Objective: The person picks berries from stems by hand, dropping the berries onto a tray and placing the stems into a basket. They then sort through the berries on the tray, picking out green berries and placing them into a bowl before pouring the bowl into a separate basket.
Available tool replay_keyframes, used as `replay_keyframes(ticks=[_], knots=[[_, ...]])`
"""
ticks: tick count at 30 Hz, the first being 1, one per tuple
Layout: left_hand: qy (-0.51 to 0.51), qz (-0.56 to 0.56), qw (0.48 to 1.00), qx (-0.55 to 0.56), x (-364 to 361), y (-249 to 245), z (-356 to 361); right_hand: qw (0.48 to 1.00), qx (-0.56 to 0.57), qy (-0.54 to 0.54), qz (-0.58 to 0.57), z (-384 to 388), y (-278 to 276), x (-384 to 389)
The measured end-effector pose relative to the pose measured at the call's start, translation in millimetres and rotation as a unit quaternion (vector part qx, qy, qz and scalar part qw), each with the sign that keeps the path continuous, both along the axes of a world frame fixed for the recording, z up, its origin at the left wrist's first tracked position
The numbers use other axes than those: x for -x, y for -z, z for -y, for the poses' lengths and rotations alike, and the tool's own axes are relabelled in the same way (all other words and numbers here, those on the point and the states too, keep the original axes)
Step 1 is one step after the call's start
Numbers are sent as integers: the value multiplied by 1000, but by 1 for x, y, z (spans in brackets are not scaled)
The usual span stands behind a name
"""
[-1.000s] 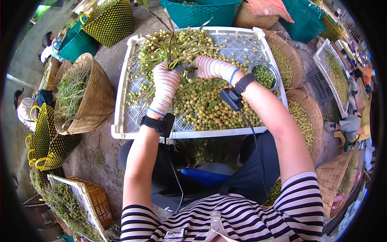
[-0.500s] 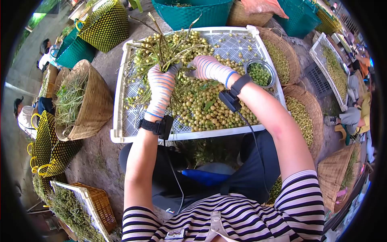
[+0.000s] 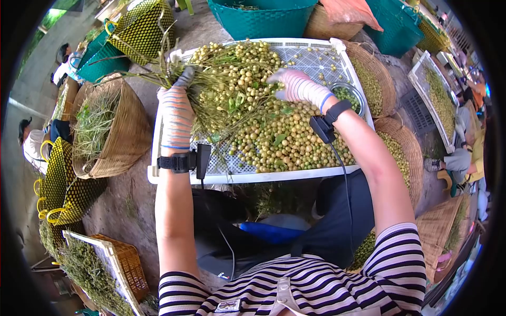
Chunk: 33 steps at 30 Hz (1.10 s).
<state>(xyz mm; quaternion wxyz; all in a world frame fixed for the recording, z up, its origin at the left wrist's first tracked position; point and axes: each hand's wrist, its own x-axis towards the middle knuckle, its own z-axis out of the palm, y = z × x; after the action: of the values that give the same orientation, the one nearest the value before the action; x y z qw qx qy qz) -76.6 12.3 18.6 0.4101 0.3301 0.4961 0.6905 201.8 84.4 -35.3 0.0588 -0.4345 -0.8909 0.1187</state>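
My left hand [image 3: 176,113], in a striped glove with grey fingertips, is closed around a bunch of thin brown stems [image 3: 167,71] at the tray's left side. From its grip the fruit-laden twigs spread right across the tray. My right hand [image 3: 301,87], gloved alike, hovers at the right side of the bunch, its thumb and fingers apart with nothing visible between them. Small round yellowish fruits [image 3: 284,142] cover much of the white mesh tray [image 3: 221,167]. A metal bowl [image 3: 361,108] of green fruits sits at the tray's right, beside my right wrist.
Woven baskets of fruit [image 3: 392,145] stand along the tray's right. At left are a wicker basket of stems [image 3: 129,124] and a yellow-black basket [image 3: 66,184]. A teal tub [image 3: 263,20] is behind the tray. Cables run from both wrist straps. Other people sit at both sides.
My left hand has moved left with the stems, which now tilt out over the tray's left edge. My right hand has moved right, away from the left, and its fingers have spread.
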Motion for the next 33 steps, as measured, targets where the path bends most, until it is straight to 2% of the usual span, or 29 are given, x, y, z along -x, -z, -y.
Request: replay_keyframes(ticks=[1, 2, 4, 5, 7, 8, 11, 13, 14, 16, 17, 18, 20, 22, 23, 24, 26, 27, 28, 30, 31, 32, 33], knots=[[79, 15, 997, -12, 0, 1, 4, 998, 20, -13, -55, -3, -7, 12], [73, -7, 997, -39, -4, 5, 2, 998, 23, -13, -55, 1, -15, 23], [90, 76, 993, 26, -14, 7, 2, 965, 149, -98, -191, 6, -30, 41], [91, 76, 993, 26, -20, 5, 6, 965, 149, -97, -191, 7, -27, 49], [92, 61, 994, 14, -27, 2, 14, 930, 151, -133, -308, 11, -20, 68], [92, 40, 995, -2, -28, 4, 15, 895, 274, -50, -349, 13, -18, 77], [88, 73, 993, -12, -25, 13, 12, 921, 236, 0, -311, 17, -24, 89], [57, 29, 998, 14, -27, 16, 13, 978, 159, 12, -134, 23, -42, 80], [57, 30, 998, 14, -26, 18, 14, 978, 159, 12, -134, 22, -47, 76], [76, 4, 997, 8, -22, 26, 16, 959, 260, -47, -98, 17, -52, 68], [84, 62, 994, -15, -24, 22, 11, 942, 318, 1, -107, 8, -41, 59], [87, 69, 993, 28, -10, 18, 9, 947, 318, -46, 23, -10, -37, 58], [130, 205, 969, 37, -13, -1, 20, 937, 346, 2, -39, -2, -37, 36], [127, 175, 976, 29, -6, 7, 13, 944, 306, -66, -100, 6, -27, 38], [126, 179, 975, 35, -6, 11, 11, 960, 237, -120, -89, 6, -24, 43], [124, 183, 974, 44, -7, 15, 12, 971, 123, -149, -137, 9, -17, 51], [126, 182, 974, 53, -18, 9, 17, 977, 130, -120, -115, 23, -29, 71], [117, 180, 975, 63, -20, 7, 18, 958, 164, -118, -202, 25, -16, 77], [108, 179, 975, 72, -21, 5, 19, 958, 163, -118, -204, 26, -18, 80], [133, 206, 968, 45, -7, 16, 15, 897, 377, -21, -230, 28, -22, 86], [127, 196, 971, 50, -11, 8, 22, 888, 396, -17, -233, 24, -16, 86], [121, 185, 974, 56, -12, 4, 27, 849, 460, -19, -257, 32, -30, 77], [141, 160, 977, 13, 7, 26, 15, 854, 465, -25, -233, 30, -35, 71]])
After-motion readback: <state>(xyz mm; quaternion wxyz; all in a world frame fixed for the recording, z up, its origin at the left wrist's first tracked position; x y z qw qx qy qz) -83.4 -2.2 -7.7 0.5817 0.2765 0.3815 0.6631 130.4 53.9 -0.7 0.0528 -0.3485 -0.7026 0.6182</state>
